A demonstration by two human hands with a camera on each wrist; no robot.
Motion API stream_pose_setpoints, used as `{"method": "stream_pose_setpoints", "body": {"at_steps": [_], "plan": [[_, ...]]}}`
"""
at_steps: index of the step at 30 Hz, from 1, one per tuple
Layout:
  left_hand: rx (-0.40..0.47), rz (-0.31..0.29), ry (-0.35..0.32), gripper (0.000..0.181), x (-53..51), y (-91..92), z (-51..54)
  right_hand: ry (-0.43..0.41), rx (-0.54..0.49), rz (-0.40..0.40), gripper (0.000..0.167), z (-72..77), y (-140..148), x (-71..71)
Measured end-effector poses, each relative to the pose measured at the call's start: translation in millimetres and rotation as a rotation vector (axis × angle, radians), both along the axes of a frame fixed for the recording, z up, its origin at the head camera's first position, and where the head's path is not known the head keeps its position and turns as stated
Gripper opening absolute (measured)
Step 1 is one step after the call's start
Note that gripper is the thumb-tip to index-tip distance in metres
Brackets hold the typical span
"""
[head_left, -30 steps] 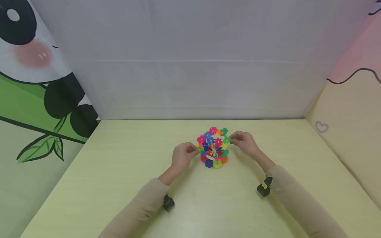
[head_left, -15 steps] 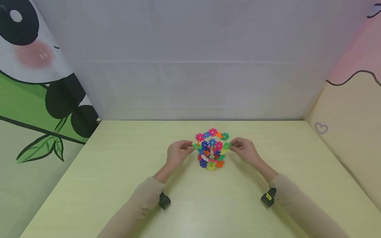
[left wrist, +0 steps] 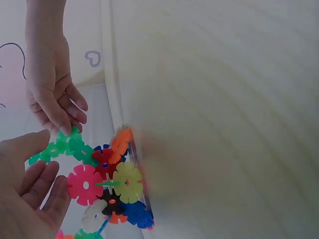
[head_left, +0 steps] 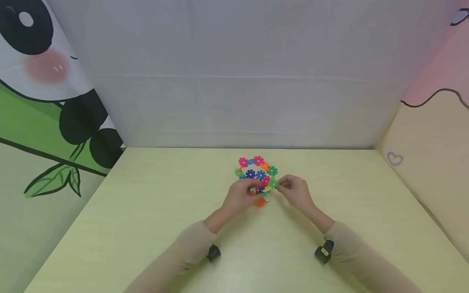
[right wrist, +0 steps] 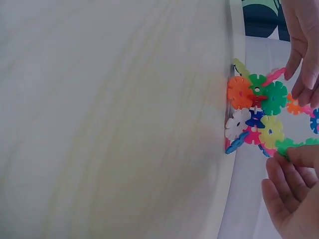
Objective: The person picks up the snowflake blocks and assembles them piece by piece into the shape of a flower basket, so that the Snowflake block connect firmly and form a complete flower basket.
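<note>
A multicoloured basket-like build of interlocking snowflake discs (head_left: pixel 260 175) stands on the table, with a ring of discs arching above its body. At its right side, my right hand (head_left: pixel 297 193) pinches a light green disc (head_left: pixel 273 182) between thumb and fingertips; the right wrist view shows that hand (right wrist: pixel 299 194) too. In front of the build is my left hand (head_left: pixel 239 197), thumb and fingers spread apart, partly hiding the lower discs. Its fingertips come close to a pink disc (left wrist: pixel 85 184) in the left wrist view; whether they touch it I cannot tell.
The pale wood-look table (head_left: pixel 146 211) runs back to a grey-white wall (head_left: pixel 234 106). Printed panels stand at the left (head_left: pixel 66 122) and right (head_left: pixel 432 162). Each forearm wears a small black camera (head_left: pixel 213 253).
The build has turned, its ring shifting a little left. My left hand has left the green disc on the left side and moved right, across the front. My right hand still pinches a green disc, slightly lower.
</note>
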State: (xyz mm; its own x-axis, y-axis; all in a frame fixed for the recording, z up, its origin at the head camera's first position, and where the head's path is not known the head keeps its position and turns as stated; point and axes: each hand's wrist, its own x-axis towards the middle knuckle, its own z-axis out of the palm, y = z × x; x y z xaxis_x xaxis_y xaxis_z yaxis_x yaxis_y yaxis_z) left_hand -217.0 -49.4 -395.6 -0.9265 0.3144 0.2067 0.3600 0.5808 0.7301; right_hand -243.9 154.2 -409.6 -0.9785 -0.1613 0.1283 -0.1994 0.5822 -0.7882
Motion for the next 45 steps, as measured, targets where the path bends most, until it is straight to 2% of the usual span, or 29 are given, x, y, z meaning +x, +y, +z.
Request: {"method": "stream_pose_setpoints", "body": {"at_steps": [3, 8, 14, 18, 28, 34, 41, 45], "plan": [[-0.071, -0.018, -0.01, 0.032, -4.5, 4.8, -3.0, 0.007, -0.003, 0.022, 0.011, -0.6, -4.2, 0.1], [-0.144, 0.014, -0.051, 0.036, -12.9, 7.8, -9.0, 0.031, 0.014, 0.058, 0.014, 0.0, -10.2, -0.1], [-0.167, 0.066, -0.069, 0.03, -15.6, 9.6, -8.5, 0.067, 0.01, 0.057, 0.013, 1.6, -17.6, 0.3], [-0.157, 0.087, -0.045, 0.023, -16.4, 10.6, -9.0, 0.073, 0.0, 0.057, 0.013, 1.8, -22.0, -0.5], [-0.23, 0.08, -0.029, 0.024, -23.3, 9.0, -8.2, 0.076, -0.006, 0.06, 0.012, 2.7, -27.3, -1.8], [-0.255, 0.074, 0.004, 0.018, -25.8, 5.7, -8.3, 0.093, -0.001, 0.054, 0.012, 4.2, -31.0, -2.6], [-0.249, 0.125, 0.168, 0.016, -29.8, -5.4, -3.6, 0.201, -0.001, 0.061, 0.016, 27.5, -38.5, -5.3], [-0.221, 0.157, 0.198, 0.016, -29.6, -8.5, 0.6, 0.207, 0.001, 0.067, 0.017, 38.2, -41.6, -7.3]]}}
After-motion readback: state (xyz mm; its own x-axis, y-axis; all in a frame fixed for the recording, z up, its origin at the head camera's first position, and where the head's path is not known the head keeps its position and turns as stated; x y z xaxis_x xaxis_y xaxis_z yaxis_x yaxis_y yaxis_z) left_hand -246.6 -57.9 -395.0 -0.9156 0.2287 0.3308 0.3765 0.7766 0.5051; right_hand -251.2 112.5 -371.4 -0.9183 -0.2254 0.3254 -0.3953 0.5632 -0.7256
